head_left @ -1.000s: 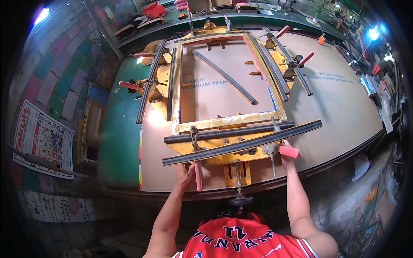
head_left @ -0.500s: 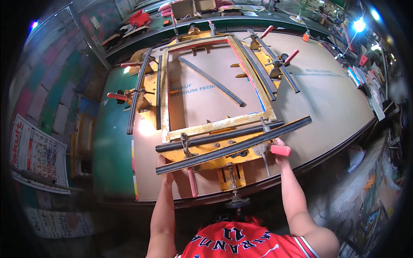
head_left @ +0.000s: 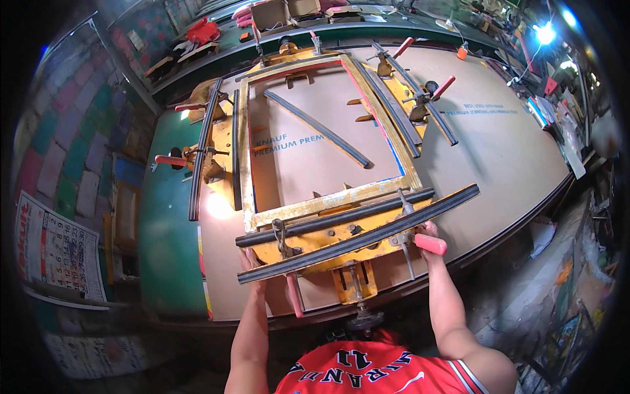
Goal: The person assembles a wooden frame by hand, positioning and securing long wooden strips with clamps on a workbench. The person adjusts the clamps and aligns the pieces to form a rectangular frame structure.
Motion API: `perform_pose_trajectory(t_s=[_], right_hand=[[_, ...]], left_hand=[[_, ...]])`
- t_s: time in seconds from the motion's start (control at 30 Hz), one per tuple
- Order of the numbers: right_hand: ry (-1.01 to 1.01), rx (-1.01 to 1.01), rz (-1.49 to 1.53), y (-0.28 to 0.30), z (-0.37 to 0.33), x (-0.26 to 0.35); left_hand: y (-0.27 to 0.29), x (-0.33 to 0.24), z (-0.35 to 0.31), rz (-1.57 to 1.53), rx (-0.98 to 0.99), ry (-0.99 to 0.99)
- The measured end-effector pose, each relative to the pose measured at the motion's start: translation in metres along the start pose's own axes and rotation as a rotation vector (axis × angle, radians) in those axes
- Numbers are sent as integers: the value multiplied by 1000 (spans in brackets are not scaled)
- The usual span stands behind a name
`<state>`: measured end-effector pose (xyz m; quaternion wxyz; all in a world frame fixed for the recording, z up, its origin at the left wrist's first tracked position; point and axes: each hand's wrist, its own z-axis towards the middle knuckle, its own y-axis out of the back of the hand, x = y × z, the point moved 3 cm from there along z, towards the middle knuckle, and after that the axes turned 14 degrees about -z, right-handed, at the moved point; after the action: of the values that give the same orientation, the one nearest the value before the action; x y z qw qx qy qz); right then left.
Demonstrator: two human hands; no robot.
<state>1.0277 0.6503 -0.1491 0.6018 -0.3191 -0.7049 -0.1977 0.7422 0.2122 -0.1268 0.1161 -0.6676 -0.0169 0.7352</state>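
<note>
Fingers [head_left: 245, 253] of the left hand [head_left: 249, 261] bear on the left end of the yellow clamp plate [head_left: 316, 239]; those of the right hand [head_left: 428, 228] sit at its right end, behind a pink handle [head_left: 430, 244]. Whether either set is fully closed cannot be told, as the front rail [head_left: 361, 241] and the handle hide part. The plate lies at the near side of the surface [head_left: 170, 236], with its rear rail [head_left: 335, 218] just beside the near bar of the wooden frame [head_left: 330, 202]. Front rail noted slanting, right end farther from the person. Advised: support both ends evenly, grip the plate rather than the handles, hold fingertips clear of the gap between rail and frame, and check that the rear rail lies parallel to the bar.
</note>
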Motion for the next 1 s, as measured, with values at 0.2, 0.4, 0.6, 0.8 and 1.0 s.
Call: perform_pose_trajectory(t_s=[0.2, 0.4, 0.6, 0.8, 1.0], right_hand=[[40, 26, 31, -7, -3, 5], [22, 40, 26, -1, -4, 8], [-14, 124, 69, -12, -5, 37], [18, -24, -112, 76, 27, 23], [-131, 127, -312, 97, 65, 41]], left_hand=[[7, 13, 1, -144, -18, 0], [7, 17, 1, -129, -18, -7], [93, 7, 10, -129, -213, 89], [106, -132, 11, 152, -233, -52], [-58, -218, -17, 401, 92, -95]])
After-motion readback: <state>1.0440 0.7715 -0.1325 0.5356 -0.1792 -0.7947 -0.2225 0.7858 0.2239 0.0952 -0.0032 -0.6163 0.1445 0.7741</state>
